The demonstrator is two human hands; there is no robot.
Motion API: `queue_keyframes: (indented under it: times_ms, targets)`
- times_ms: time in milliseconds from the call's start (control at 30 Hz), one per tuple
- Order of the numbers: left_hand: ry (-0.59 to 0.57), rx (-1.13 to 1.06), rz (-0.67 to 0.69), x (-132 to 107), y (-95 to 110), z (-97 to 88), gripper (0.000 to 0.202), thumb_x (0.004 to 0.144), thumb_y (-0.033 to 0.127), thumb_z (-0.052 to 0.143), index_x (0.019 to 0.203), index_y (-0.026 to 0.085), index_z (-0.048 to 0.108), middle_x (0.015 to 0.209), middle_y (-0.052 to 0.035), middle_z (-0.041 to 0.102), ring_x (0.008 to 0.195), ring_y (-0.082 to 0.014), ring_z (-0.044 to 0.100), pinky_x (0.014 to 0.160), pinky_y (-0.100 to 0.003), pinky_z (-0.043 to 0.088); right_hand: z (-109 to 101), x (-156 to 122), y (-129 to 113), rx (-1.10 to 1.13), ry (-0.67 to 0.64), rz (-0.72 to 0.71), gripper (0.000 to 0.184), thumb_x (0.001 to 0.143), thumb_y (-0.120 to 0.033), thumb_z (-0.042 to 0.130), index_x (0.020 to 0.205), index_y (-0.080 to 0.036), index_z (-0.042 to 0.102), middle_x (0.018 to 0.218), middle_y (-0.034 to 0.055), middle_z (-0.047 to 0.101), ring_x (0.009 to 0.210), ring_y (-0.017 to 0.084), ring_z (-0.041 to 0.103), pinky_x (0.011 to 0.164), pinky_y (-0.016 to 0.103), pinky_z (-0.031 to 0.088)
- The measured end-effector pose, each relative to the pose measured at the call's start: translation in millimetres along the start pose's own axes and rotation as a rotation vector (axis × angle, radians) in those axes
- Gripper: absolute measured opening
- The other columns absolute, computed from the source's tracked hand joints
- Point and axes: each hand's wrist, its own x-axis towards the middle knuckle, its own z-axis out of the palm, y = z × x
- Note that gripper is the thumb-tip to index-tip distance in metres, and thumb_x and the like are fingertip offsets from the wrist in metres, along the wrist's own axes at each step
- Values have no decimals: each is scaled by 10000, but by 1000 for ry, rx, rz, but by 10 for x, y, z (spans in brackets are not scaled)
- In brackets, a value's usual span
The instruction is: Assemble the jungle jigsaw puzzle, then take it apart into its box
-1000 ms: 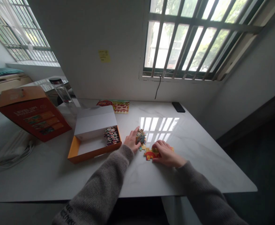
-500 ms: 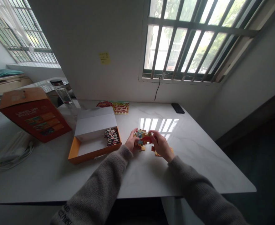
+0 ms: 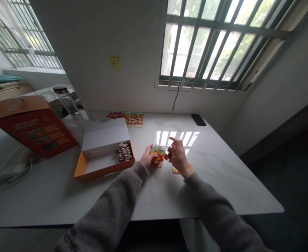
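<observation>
Since the earlier frame the hands have drawn apart: the right hand (image 3: 179,157) has come off the clump of jigsaw pieces (image 3: 157,151) and now pinches a small red jigsaw piece (image 3: 168,154) between thumb and fingers, a narrow grip with the forefinger stretched out above it. The left hand (image 3: 148,157) holds a closed grip around the clump, which sits between the hands; whether it touches the marble tabletop (image 3: 217,182) is hard to tell. An orange jigsaw piece (image 3: 181,170) lies on the tabletop just below the right hand. Near the left hand is an orange box tray (image 3: 103,168) holding a pile of loose pieces (image 3: 123,152).
</observation>
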Motion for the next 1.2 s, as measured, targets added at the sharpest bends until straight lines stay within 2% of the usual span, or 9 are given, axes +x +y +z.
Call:
queue_keyframes:
  times_ms: [100, 200, 300, 467, 567, 733, 933, 1033, 1200]
  targets:
    - [-46, -97, -57, -32, -25, 48, 725, 828, 384, 638, 1454, 240, 302, 1006, -90, 623, 671, -207, 664, 442, -308, 551, 133, 5, -164, 6, -57, -125, 375, 1002, -239, 326, 1303, -258, 549, 1116, 99, 476, 998, 216, 561, 928, 402, 514]
    - [-125, -60, 5, -60, -47, 33, 838, 803, 416, 724, 1479, 241, 261, 1079, -103, 623, 697, -197, 668, 480, -299, 563, 173, -29, -276, 83, -87, -138, 326, 1006, -261, 353, 1222, -262, 598, 1105, 92, 505, 1052, 224, 564, 949, 398, 510]
    - [-169, 117, 175, -85, -29, -28, 1003, 725, 296, 821, 1513, 238, 204, 1152, -124, 630, 811, -219, 695, 657, -342, 600, 100, -55, -223, 211, -44, -61, 302, 1018, -328, 372, 1204, -263, 601, 1168, 90, 547, 1122, 222, 564, 996, 404, 492]
    - [-73, 506, 590, -73, 11, -126, 852, 682, 136, 805, 1438, 277, 437, 1325, -102, 584, 1258, -284, 556, 1102, -455, 427, 109, -64, 79, 471, -201, 203, 489, 1026, -503, 323, 1458, -287, 401, 1488, 87, 462, 1379, 221, 441, 1122, 463, 399]
    - [-38, 671, 669, 3, -41, -190, 859, 686, 102, 757, 1461, 253, 417, 1355, -115, 554, 1290, -280, 523, 1157, -469, 350, 238, -93, 144, 524, -297, 279, 580, 1013, -580, 292, 1501, -274, 359, 1523, 94, 445, 1411, 223, 417, 1160, 479, 349]
    - [-21, 831, 656, 115, -140, -303, 945, 599, 115, 777, 1464, 189, 402, 1299, -144, 529, 1229, -312, 528, 1108, -489, 402, 309, -183, 70, 375, -413, 237, 647, 974, -626, 371, 1465, -210, 437, 1524, 128, 437, 1424, 235, 393, 1215, 461, 251]
    - [-49, 800, 659, 41, -62, -278, 753, 630, 108, 782, 1335, 206, 534, 1249, -121, 595, 1188, -296, 576, 1091, -471, 429, -151, -48, 234, 289, -402, 163, 598, 1007, -549, 337, 1532, -263, 309, 1462, 121, 510, 1364, 242, 468, 1119, 475, 390]
    - [-35, 763, 626, -38, -4, -216, 793, 656, 148, 804, 1377, 206, 478, 1215, -102, 622, 1122, -261, 625, 1048, -434, 475, -539, -42, 413, -6, -400, 81, 508, 971, -489, 451, 1402, -223, 488, 1260, 136, 613, 1172, 276, 572, 1039, 488, 440]
    - [-170, 764, 564, -99, -26, -119, 823, 682, 182, 797, 1410, 182, 412, 1181, -112, 646, 1071, -249, 663, 1003, -406, 510, -919, -314, 552, -369, -633, 62, 434, 800, -403, 699, 1186, -218, 626, 1260, 138, 549, 1190, 309, 495, 1051, 467, 405]
